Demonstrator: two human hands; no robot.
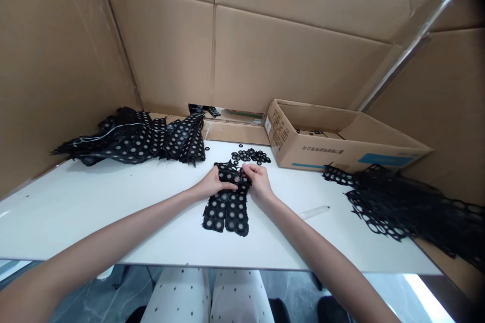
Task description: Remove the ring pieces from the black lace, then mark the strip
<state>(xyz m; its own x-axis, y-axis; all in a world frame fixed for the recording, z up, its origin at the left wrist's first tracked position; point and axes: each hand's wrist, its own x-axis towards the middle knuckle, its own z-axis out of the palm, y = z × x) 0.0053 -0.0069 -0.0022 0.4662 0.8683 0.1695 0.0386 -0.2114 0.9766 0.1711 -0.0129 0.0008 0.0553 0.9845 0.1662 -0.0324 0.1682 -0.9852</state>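
Note:
A black rubber sheet (227, 209) with rows of round ring shapes lies in front of me, its far part lifted and bent between my hands. My left hand (212, 183) grips its left side, thumb across the top. With fingers pinched, my right hand (258, 180) holds the sheet's far right edge; whatever is between those fingertips is too small to make out. Just beyond the hands lies a loose cluster of small black rubber rings (252, 155), with a few single rings apart from it.
A heap of uncut black ring sheets (151, 139) lies at the back left. An open cardboard box (341, 149) with some rings inside stands at the back right. Punched-out black webbing (413, 202) piles up at right, near a clear pen-like stick (314, 212). Cardboard walls (284, 50) enclose the white table (151, 222).

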